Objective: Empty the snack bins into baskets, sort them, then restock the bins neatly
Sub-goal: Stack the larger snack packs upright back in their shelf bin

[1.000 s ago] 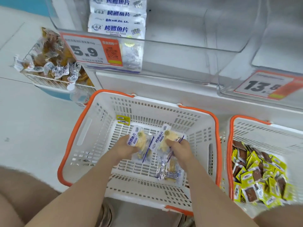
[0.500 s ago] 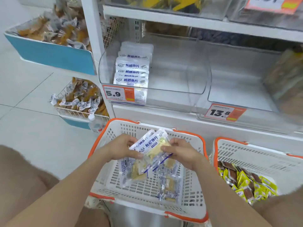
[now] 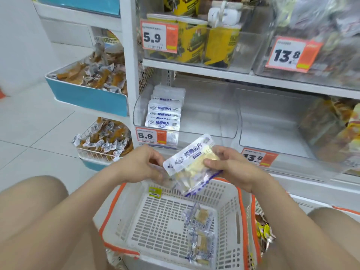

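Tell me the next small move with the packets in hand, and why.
Probably lift the fish packets forward and stand them in the clear bin, beside the row standing at its left. The left hand and the right hand both grip them above the white basket, their print matches that row, and the bin has free room to its right.
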The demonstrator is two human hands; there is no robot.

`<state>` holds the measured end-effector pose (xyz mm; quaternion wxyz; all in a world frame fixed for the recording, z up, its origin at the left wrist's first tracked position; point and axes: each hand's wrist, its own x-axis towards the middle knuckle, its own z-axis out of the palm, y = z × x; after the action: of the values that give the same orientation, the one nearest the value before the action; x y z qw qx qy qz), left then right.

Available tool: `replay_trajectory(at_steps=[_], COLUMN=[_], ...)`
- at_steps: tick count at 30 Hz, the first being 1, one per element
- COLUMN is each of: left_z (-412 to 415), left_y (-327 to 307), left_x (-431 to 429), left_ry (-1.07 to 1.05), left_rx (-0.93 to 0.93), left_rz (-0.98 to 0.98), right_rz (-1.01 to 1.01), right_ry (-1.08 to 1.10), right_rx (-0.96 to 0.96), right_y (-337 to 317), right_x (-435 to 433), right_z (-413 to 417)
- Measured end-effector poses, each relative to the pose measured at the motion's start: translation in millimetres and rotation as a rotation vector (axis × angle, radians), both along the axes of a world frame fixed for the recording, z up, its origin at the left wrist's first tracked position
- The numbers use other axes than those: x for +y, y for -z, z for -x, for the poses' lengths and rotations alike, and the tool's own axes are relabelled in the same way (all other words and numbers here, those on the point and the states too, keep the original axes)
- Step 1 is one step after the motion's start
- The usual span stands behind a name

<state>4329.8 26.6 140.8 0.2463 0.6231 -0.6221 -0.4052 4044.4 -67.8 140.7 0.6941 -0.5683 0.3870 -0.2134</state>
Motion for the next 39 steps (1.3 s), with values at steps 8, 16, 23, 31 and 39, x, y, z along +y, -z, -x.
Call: replay_trajectory(at_steps=[8,16,23,31,39], left_z=[21,22,43,49,18], left_y=[4,-10,-22,-32,-72], left_x=[4,3,8,8,-16], left_ry=[-0.108,-0.114,-0.005,-0.306,-0.254], left_rx=[0.176,0.441,1.172,0.644,0.409], left_rz=[0.076,0.103,0.001,0.184,0.386], right_rz=[-0.299,-0.511,-0.473,0.307,0.443], right_ry=[0.280,0.353,0.315,0.210,0.058], right_rx=[-0.163,-0.044,-0.281,-0.156,-0.046], right_y=[4,7,-7,-20,-65], right_x=[18,29,39,55,8], right_z=[-18,-26,-36,-44,-57])
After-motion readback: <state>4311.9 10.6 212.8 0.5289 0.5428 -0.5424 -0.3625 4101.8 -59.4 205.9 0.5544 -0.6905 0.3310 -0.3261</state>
